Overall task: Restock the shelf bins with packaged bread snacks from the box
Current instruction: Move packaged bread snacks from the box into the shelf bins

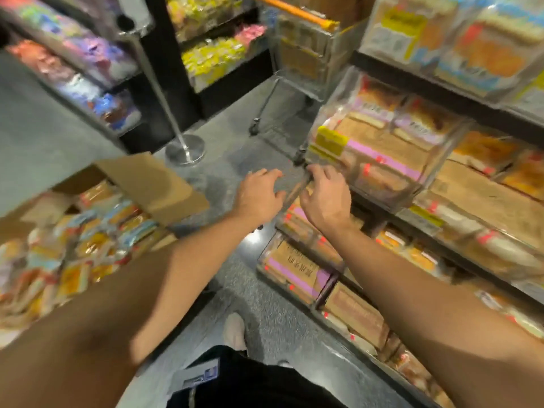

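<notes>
An open cardboard box at the left holds several packaged bread snacks in clear wrappers. On the right, clear shelf bins are stacked with brown and pink-labelled bread packs. My right hand reaches to the front lower corner of the middle bin, fingers curled at its edge; blur hides whether it grips anything. My left hand hovers just left of it over the floor, fingers spread, holding nothing.
A wire shopping cart with an orange handle stands ahead by the shelf. A metal stanchion pole with a round base rises at centre left. More snack shelves line the left. My shoe is on the grey floor.
</notes>
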### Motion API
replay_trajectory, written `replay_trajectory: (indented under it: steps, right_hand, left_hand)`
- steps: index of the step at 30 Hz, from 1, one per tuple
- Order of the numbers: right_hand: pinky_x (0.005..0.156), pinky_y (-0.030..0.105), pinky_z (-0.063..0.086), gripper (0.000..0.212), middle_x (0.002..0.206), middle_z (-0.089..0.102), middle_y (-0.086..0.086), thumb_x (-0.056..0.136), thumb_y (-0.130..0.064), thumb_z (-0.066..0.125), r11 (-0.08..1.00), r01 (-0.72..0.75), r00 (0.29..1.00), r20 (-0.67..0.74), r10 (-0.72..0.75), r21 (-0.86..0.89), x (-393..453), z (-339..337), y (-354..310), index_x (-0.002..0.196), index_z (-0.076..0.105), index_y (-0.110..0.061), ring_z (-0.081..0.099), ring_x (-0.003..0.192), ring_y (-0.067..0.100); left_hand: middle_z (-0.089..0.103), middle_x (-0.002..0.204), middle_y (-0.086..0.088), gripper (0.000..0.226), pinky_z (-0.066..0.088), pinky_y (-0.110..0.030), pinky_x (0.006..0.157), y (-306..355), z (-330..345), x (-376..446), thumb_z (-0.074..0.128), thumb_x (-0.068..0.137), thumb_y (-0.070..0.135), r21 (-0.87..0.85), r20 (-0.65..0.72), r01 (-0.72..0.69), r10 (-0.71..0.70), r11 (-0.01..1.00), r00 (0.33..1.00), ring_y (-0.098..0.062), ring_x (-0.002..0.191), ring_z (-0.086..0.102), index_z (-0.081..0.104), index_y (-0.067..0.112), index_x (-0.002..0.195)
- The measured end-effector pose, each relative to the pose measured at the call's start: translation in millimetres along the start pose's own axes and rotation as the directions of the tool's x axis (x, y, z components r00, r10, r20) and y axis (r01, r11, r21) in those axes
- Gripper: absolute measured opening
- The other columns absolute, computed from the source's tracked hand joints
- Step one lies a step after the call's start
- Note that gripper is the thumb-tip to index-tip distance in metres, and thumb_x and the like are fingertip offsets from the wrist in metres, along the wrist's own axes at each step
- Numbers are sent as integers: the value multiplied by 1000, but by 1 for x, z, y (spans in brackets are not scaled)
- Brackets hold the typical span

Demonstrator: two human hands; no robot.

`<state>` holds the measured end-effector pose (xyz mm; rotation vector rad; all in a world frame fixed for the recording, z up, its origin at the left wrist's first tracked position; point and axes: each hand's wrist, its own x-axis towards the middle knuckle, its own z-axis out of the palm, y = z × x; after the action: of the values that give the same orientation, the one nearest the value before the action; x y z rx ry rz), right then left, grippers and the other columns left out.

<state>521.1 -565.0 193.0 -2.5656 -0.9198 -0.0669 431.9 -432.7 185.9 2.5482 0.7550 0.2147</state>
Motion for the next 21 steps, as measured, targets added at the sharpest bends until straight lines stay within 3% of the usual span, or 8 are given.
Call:
replay_trajectory:
  steps: [4, 9, 14, 17, 21]
  right_hand:
    - [88, 43, 49, 47, 121, 60, 11, 81, -26, 64, 992, 125, 976, 178, -125, 15, -51, 46, -79, 128, 58, -19, 56, 112, 36]
    - [92, 42, 45, 50, 132, 54, 9, 86, -26, 62, 963, 258, 884, 382, -269, 80, -120, 112, -196, 136, 53, -21, 52, 118, 34]
    - [78, 43, 53, 44, 116, 62, 12, 78, -25, 61, 921, 334, 832, 397, -388, 199, -190, 178, -328, 121, 65, -17, 60, 101, 40]
    - [86, 42, 55, 50, 127, 57, 3, 83, -32, 66, 913, 351, 770, 492, -407, 207, -216, 203, -403, 132, 57, -27, 57, 114, 31]
    - [90, 47, 54, 55, 133, 52, 3, 88, -34, 65, 909, 350, 720, 556, -416, 227, -234, 235, -471, 140, 49, -29, 55, 119, 30]
  left_hand:
    - [65, 127, -10, 46, 45, -39, 102, -83, -7, -90, 66, 90, 30, -77, 11, 231, -231, 970, 973, -31, 119, 57, 58, 20, 134]
    - [60, 136, -6, 42, 38, -33, 104, -192, -45, -204, 57, 96, 24, -186, -1, 493, -502, 850, 865, -29, 126, 52, 54, 22, 137]
    - [66, 124, -13, 34, 44, -31, 86, -311, -101, -312, 56, 96, 21, -195, -90, 618, -642, 761, 762, -33, 114, 60, 61, 16, 130]
    - [62, 134, -8, 49, 47, -35, 96, -377, -132, -361, 60, 92, 29, -164, -113, 718, -736, 676, 667, -29, 121, 57, 53, 20, 139]
    - [61, 135, -9, 49, 47, -37, 95, -439, -163, -394, 58, 95, 34, -151, -116, 751, -766, 643, 633, -31, 122, 56, 52, 20, 141]
